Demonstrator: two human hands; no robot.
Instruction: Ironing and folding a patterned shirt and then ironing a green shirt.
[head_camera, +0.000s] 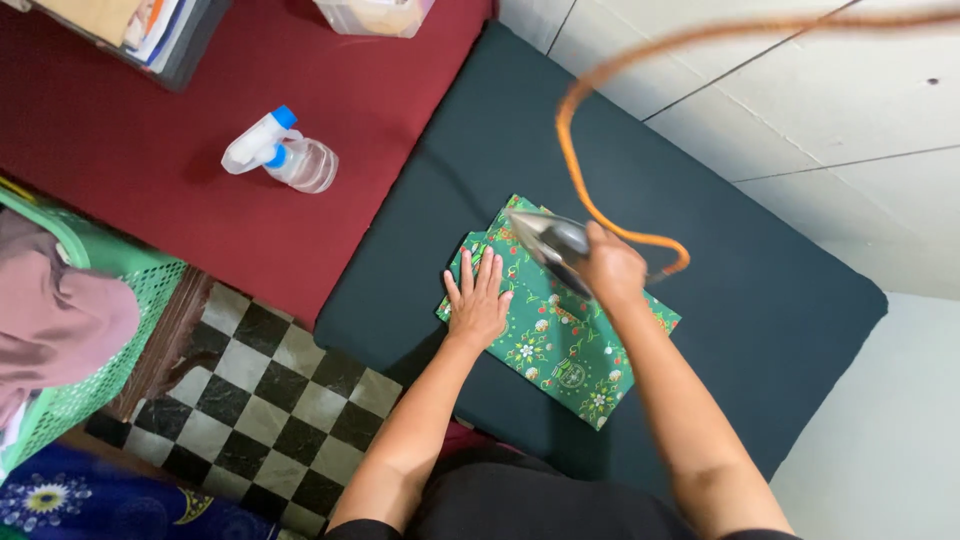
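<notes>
Your left hand (478, 305) lies flat and open on the folded green cloth's (560, 340) left edge; your right hand (612, 265) grips the iron (548, 240), bare dark mat (760, 290) all round.

I am pressing my left hand (478, 303) flat on the folded green cloth (560, 335) while my right hand (612, 266) is gripping the iron (548, 243) over it.

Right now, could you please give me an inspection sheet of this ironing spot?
Surface: dark mat laid on the floor, beside a red mat.
Job's things: folded green floral cloth; iron tilted above it.
Clutter: spray bottle lying on the red mat; green mesh basket with clothes.
Grippers: left hand flat on the cloth; right hand grips the iron.
Cables: orange cord looping upward, blurred.
Surroundings: checkered floor, white tiles.
</notes>
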